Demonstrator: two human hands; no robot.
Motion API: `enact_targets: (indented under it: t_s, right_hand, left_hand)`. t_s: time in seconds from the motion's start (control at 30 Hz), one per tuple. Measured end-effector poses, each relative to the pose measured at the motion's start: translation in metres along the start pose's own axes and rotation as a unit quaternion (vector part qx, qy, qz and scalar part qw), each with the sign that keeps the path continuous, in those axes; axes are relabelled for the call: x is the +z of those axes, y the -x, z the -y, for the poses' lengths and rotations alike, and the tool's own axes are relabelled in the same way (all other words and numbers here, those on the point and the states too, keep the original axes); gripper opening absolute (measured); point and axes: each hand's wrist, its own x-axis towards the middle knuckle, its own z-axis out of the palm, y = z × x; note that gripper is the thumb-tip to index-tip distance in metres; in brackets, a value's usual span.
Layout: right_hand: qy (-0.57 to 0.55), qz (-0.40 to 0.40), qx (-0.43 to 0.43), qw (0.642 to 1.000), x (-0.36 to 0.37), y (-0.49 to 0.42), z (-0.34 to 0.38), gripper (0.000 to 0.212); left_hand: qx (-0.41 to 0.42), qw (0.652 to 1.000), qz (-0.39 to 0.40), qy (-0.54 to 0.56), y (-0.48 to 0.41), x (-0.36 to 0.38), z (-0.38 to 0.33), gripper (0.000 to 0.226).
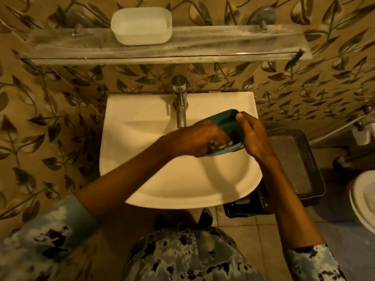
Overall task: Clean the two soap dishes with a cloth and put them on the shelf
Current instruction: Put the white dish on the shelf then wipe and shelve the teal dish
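Note:
A white soap dish (141, 25) stands upright on the glass shelf (203, 47) above the basin. Over the white sink (142, 159), my right hand (253, 138) grips the right side of a teal soap dish (225, 120), which is tilted with its hollow towards me. My left hand (199, 140) is inside that dish, fingers closed on a small bunched cloth (221, 146) pressed against its lower inside. Most of the cloth is hidden by my fingers.
A chrome tap (180, 98) stands at the back of the sink, just left of the teal dish. A dark plastic basket (300, 165) sits to the right of the sink. A white lidded container (365, 199) is at the far right edge.

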Motion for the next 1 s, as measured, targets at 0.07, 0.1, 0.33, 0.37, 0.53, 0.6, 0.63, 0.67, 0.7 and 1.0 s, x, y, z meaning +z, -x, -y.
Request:
enact_targets:
  t_s: [0.07,0.1,0.33,0.37,0.53,0.6,0.63,0.67,0.7,1.0]
  right_hand:
    - [-0.010,0.024,0.021,0.999,-0.003,0.005,-0.005,0.029]
    - [-0.015,0.044,0.031,0.998,-0.001,0.007,-0.007,0.028]
    - [-0.051,0.024,0.048,0.997,-0.002,0.007,-0.022,0.027]
    - [-0.040,0.017,0.033,0.999,-0.003,0.008,-0.025,0.025]
    - [-0.018,0.038,-0.001,0.999,0.009,0.005,-0.044,0.042]
    - [-0.014,0.061,-0.022,0.998,0.019,0.004,-0.049,0.052]
    - [-0.013,0.070,-0.036,0.997,0.024,0.004,-0.052,0.057]
    - [-0.013,0.078,-0.048,0.996,0.029,0.004,-0.054,0.061]
    - [-0.017,0.081,-0.053,0.995,0.032,0.005,-0.057,0.064]
    - [-0.024,0.113,-0.036,0.993,0.034,0.033,-0.080,0.081]
  left_hand:
    - [0.041,0.992,0.049,-0.107,0.014,-0.001,0.021,0.043]
    - [0.054,0.986,0.051,-0.150,0.020,0.000,0.028,0.044]
    - [-0.158,0.907,-0.349,0.174,0.038,0.013,0.045,0.029]
    - [-0.208,0.891,-0.382,0.135,0.037,0.020,0.049,0.033]
    - [-0.443,0.738,-0.322,0.394,0.029,0.042,0.054,0.026]
    - [-0.451,0.632,-0.219,0.591,0.026,0.049,0.051,0.028]
    - [-0.434,0.601,-0.180,0.647,0.023,0.053,0.049,0.038]
    - [-0.419,0.583,-0.157,0.678,0.019,0.059,0.047,0.052]
    - [-0.411,0.574,-0.148,0.693,0.014,0.064,0.046,0.063]
    - [-0.378,0.490,-0.228,0.752,-0.010,0.088,0.031,0.053]
